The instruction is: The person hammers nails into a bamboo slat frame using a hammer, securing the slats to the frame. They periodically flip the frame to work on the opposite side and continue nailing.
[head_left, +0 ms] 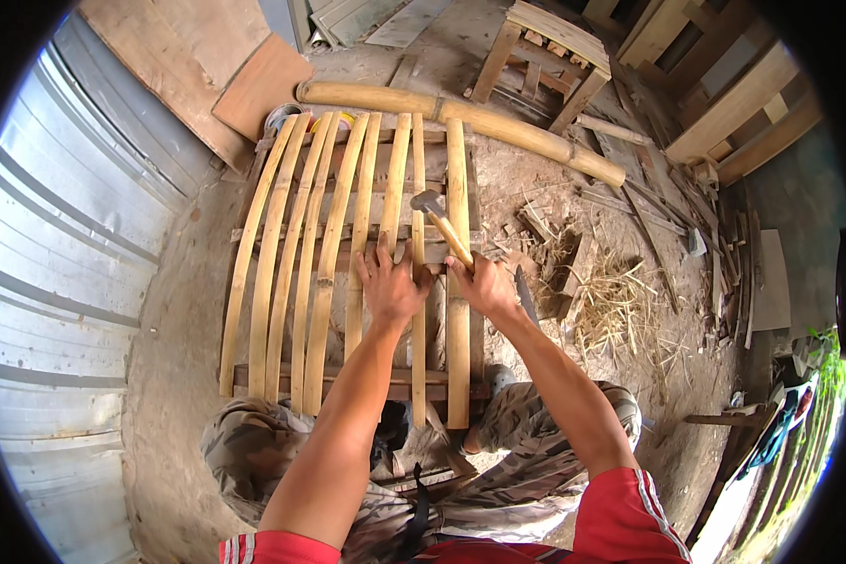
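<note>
1. Head view: the right hand (pixel 484 287) is clamped around the pale wooden handle of a steel-headed hammer (pixel 442 227), whose head hangs just above a narrow split-bamboo slat (pixel 418 282).
2. The left hand (pixel 390 287) lies flat, fingers spread, pressing that slat and its neighbour onto a dark wooden crosspiece (pixel 343 246) of the slatted bamboo panel (pixel 282 282) on the dirt floor (pixel 179 310).
3. The step in hand looks like nailing the slat to the crosspiece; a nail is probably under the hammer head, though it is too small to make out.
4. The next blow calls for a short, straight drop with the left fingers kept clear at 7 o'clock of the head.
5. A thick round bamboo pole (pixel 461 117) lies at 12 o'clock, and a dark-bladed knife (pixel 526 293) at 3 o'clock of the right hand.
</note>
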{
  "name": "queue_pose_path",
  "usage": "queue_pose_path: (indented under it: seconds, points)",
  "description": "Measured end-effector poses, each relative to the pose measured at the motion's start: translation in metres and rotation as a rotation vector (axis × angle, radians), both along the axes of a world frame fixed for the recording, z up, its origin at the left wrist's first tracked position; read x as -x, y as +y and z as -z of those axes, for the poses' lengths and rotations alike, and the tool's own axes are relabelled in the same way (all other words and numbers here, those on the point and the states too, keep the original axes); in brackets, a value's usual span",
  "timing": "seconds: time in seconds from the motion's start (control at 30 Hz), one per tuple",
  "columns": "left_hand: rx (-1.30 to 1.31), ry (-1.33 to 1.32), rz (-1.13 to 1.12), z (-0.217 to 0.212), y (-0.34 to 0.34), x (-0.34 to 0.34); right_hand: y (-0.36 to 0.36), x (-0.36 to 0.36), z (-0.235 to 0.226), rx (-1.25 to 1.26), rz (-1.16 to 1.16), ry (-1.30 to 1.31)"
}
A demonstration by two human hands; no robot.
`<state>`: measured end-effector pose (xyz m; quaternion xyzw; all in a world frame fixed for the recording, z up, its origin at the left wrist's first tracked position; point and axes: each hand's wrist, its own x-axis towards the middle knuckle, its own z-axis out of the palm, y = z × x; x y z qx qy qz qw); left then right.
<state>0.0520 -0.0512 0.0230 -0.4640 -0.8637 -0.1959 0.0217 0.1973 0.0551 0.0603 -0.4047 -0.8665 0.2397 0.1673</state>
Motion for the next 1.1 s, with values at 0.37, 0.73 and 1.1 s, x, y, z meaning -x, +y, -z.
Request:
queue_pose_path:
  seconds: [0.37, 0.73, 1.1]
  points:
    - [-0.030, -0.012, 0.024, 0.002, 0.003, -0.001, 0.009, -0.004, 0.018, 0.147, -0.020, -0.272]
    - [-0.029, -0.016, 0.042, -0.002, 0.003, -0.007, 0.007, -0.022, -0.029, 0.232, -0.008, -0.390]
    - [0.049, 0.086, 0.180, 0.008, -0.002, 0.006, -0.080, -0.080, -0.048, 0.414, 0.204, -0.090]
